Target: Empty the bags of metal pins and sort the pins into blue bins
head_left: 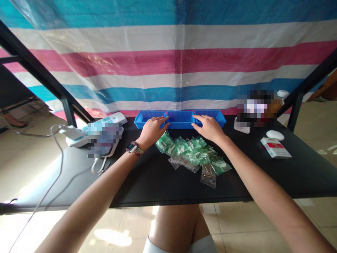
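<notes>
Three blue bins (180, 125) stand side by side at the back of the black table. My left hand (153, 130) reaches over the front of the left bin, fingers apart and pointing toward the middle one. My right hand (209, 127) is at the front of the right bin, with thumb and fingers spread. Neither hand holds anything; whether the fingers touch the bins I cannot tell. Below and between the hands lies a heap of small green-tinted plastic bags (196, 149) with white and metal pieces inside. A clear bag (209, 175) of metal pins lies nearest the front.
On the left are a power strip (119, 119), a charger (71, 132) with its cable and a blurred phone-like device. At the right sit a red and white box (275, 148), a white rounded object (275, 135) and a capped bottle (282, 95). A striped sheet (147, 63) hangs behind.
</notes>
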